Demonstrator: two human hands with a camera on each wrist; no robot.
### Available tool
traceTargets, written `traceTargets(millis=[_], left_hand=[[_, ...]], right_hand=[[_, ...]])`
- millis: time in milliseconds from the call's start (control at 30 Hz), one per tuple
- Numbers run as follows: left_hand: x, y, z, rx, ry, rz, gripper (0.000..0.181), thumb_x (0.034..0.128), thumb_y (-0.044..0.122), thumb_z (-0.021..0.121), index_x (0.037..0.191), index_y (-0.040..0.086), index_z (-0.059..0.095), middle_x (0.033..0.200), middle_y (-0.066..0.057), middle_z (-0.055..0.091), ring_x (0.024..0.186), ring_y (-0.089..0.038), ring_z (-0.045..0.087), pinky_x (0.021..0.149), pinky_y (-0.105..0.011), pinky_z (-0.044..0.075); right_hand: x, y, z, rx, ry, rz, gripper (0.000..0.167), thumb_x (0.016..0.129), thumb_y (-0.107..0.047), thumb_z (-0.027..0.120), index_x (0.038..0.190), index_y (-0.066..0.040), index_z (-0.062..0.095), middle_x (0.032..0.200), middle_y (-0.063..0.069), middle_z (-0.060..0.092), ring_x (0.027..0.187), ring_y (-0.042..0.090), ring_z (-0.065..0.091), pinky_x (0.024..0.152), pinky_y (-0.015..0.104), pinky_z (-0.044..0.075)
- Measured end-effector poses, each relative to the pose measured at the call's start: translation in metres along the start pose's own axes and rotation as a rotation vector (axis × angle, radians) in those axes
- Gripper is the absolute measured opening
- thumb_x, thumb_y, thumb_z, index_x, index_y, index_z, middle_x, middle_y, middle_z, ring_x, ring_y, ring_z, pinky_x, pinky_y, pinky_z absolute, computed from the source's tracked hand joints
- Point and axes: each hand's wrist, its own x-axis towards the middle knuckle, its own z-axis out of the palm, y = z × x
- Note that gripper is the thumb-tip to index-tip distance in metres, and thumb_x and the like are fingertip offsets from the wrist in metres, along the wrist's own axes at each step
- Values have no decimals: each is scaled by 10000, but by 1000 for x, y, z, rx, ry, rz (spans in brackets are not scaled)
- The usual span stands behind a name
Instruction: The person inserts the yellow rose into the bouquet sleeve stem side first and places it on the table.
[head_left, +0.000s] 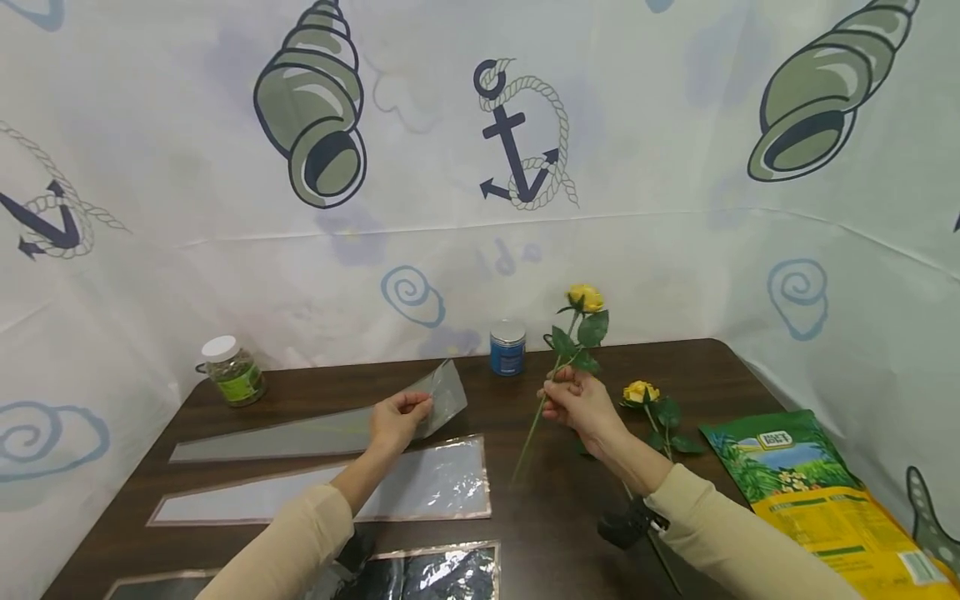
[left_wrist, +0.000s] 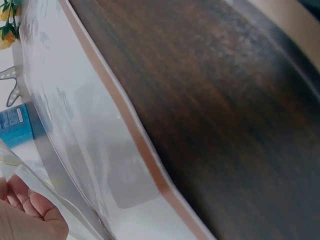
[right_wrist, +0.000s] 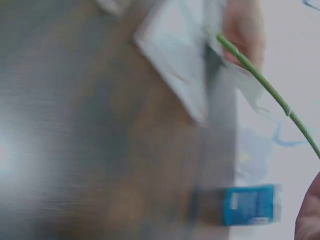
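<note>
In the head view my right hand (head_left: 588, 412) pinches the green stem of a yellow rose (head_left: 585, 297) and holds it up, tilted, above the table. The stem's lower end (right_wrist: 265, 82) points toward my left hand in the right wrist view. My left hand (head_left: 397, 423) pinches the wide end of a tapered clear plastic flower sleeve (head_left: 292, 435). That end is lifted off the table, while its narrow end lies flat to the left. The left wrist view shows the curled fingers (left_wrist: 37, 202) at the sleeve's edge. The rose stem and the sleeve are apart.
Two more tapered sleeves, one whitish (head_left: 431, 483) and one dark (head_left: 450, 571), lie nearer me. Another yellow rose (head_left: 641, 393) lies to the right, beside a green and yellow bag (head_left: 787, 475). A lidded jar (head_left: 240, 382) and a blue tin (head_left: 507, 350) stand toward the back.
</note>
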Motion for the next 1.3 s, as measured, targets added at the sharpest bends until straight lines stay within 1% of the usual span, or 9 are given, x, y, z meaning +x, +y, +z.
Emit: traceTargets(millis=[133,267,400,533,800,967,1100,1167,1300], left_hand=[[-2,0,1,1,1,9,190,850,79,688,995,-43,681,935,-134,706,696,-43,596,588,-133,448],[-3,-1,2,-8,4,10,182,845,71,692,985,-45,683,941,-135,709,700,-53,605,590,-131,449],[-4,1,3,-20,5,28,176,844,61,689,980,-51,686,910,-145,707,693,-50,602,592,-131,453],[-4,2,5,-28,4,48,166,839,51,692,969,-51,692,895,-152,708,673,-39,597,586,-131,454],[-4,8,9,-18,-2,68,154,836,58,696,955,-39,697,899,-140,710,673,-30,586,590,-136,447],[-4,9,11,-29,6,76,146,835,56,696,948,-37,699,893,-141,707,680,-42,583,588,-138,447],[-6,11,12,-27,0,65,154,845,74,691,962,-25,698,880,-129,702,687,-48,590,595,-145,452],[-6,13,13,-23,-7,56,162,849,91,689,974,-12,697,883,-122,697,702,-56,597,600,-150,454],[-8,15,15,-34,-26,30,172,860,104,681,995,-2,687,906,-109,688,736,-87,602,604,-155,452]], right_hand=[[23,-11,5,40,148,-59,109,973,-80,496,1048,-8,463,863,-4,644,673,47,616,682,211,530],[39,-13,12,90,264,-180,128,953,-33,516,1061,24,480,762,-30,638,641,41,633,665,204,537],[51,-10,23,142,327,-306,156,930,1,540,1054,89,508,665,-43,643,594,48,639,623,197,534],[59,-5,33,166,365,-359,126,912,15,563,1020,62,518,661,-18,631,580,58,639,605,198,534],[65,11,52,190,383,-358,153,899,26,579,1028,6,499,737,51,582,590,70,638,592,202,538],[64,22,65,108,405,-307,154,884,-28,628,1016,-8,552,723,-2,592,637,61,605,627,227,529],[62,28,76,50,419,-267,200,865,-56,658,1031,5,564,733,-53,533,681,69,496,651,223,437],[62,31,81,67,410,-260,210,851,-47,668,1021,21,565,742,-51,519,696,72,468,661,215,406],[62,37,88,91,350,-231,163,830,-14,674,960,18,581,766,-45,552,726,62,499,689,198,424]])
